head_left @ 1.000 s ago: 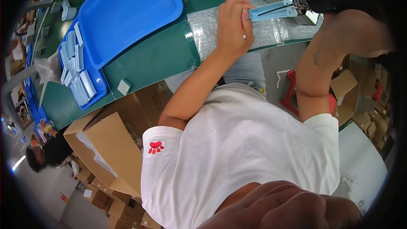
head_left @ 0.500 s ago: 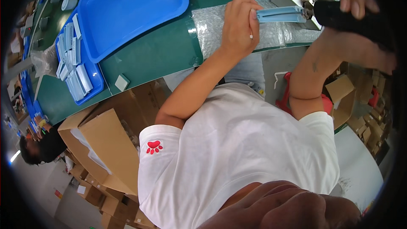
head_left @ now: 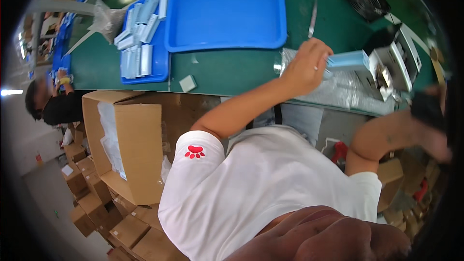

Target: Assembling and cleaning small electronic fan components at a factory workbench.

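Observation:
My left hand (head_left: pixel 309 63) grips one end of a long light blue box (head_left: pixel 349 60), holding it level above a crinkled clear plastic sheet (head_left: pixel 348 92) on the green table (head_left: pixel 232 70). The box's far end touches a small grey machine (head_left: pixel 392 67). My right hand (head_left: pixel 435 135) is blurred at the right edge, off the table and below its front edge, closed around a black tool (head_left: pixel 426 108). My white T-shirt with a red paw print (head_left: pixel 195 152) fills the lower middle.
A big empty blue tray (head_left: pixel 227 14) overlaps a second blue tray (head_left: pixel 162 67) holding several light blue boxes. An open cardboard box (head_left: pixel 135 150) and stacked cartons stand left of me. Another person (head_left: pixel 50 106) works at far left. Blurred fingers (head_left: pixel 328 237) sit close to the lens.
My right hand with the black tool has dropped from the box's end down to the right, off the table. My left hand keeps its hold on the box at the machine.

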The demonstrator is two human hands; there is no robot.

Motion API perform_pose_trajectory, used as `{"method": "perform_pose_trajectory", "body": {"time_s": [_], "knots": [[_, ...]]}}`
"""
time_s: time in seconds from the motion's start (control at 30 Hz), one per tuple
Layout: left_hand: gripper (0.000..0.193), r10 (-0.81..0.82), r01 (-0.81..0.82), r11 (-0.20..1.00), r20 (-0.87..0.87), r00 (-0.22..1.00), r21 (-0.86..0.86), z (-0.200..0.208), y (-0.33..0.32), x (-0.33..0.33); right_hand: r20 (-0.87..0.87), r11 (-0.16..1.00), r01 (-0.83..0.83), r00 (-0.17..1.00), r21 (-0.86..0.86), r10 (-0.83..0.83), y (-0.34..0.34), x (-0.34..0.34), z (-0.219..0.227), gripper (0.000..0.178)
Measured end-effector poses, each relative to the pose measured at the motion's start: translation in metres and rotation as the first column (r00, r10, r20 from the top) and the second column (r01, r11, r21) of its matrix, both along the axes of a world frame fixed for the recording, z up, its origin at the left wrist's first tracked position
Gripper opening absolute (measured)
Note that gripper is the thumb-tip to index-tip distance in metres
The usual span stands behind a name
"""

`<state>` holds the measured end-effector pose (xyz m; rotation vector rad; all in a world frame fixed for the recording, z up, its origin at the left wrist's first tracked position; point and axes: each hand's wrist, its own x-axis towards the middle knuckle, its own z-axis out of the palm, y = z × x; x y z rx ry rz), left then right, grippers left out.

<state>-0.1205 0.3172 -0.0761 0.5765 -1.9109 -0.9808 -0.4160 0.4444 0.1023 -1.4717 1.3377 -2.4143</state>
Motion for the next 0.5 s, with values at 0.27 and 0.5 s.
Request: {"method": "perform_pose_trajectory", "body": {"time_s": [0.27, 0.5], "knots": [[0.036, 0.650, -0.520, 0.748, 0.293, 0.702, -0.413, 0.002, -0.354, 0.047, 0.291, 0.824, -0.538, 0.771, -0.178, 0.567, -0.005, 0.044, -0.007, 0.066], [0.052, 0.695, -0.840, 0.542, 0.550, 0.463, 0.021, -0.012, -0.479, 0.016, 0.273, 0.933, -0.347, 0.892, -0.094, 0.360, -0.022, 0.040, -0.026, 0.071]]}}
